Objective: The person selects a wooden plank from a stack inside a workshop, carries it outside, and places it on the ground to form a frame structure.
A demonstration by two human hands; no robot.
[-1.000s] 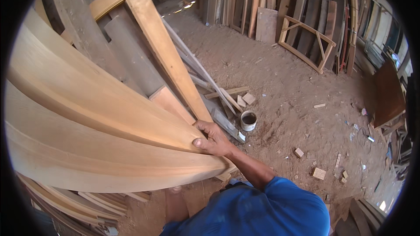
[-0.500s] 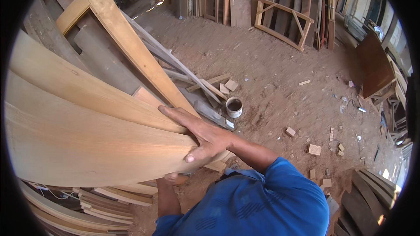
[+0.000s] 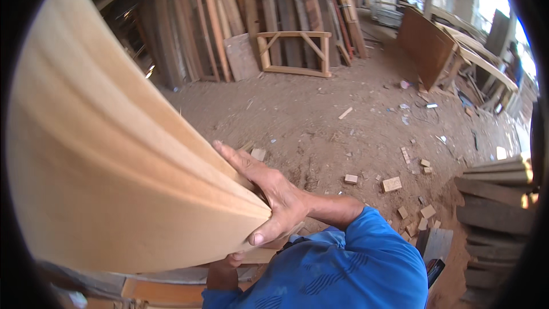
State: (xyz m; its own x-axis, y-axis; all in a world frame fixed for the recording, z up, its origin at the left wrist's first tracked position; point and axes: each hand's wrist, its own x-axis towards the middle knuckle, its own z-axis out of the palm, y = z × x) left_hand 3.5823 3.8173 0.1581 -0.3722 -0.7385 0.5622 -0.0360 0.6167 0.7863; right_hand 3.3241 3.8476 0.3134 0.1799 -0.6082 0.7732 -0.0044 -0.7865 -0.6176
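A large pale wooden panel (image 3: 126,183) with long ridges fills the left of the view. Its near end rests in my hands. My right hand (image 3: 277,200) is closed over that end, fingers stretched along the far edge and thumb pressed on the near face. Under the lower edge, my left hand (image 3: 231,260) shows only in part, a thumb or fingertip against the wood. The rest of its fingers are hidden by the panel.
A small wooden frame (image 3: 294,71) leans against upright planks (image 3: 280,11) at the back. A brown board (image 3: 426,48) stands at the right, beyond scattered wood offcuts (image 3: 392,184) on the dirt floor. Dark stacked boards (image 3: 494,214) lie near right.
My view has swung to the right and up. The panel has turned with me, staying in both hands, and its far end now stands higher in the view. The white pot is out of sight.
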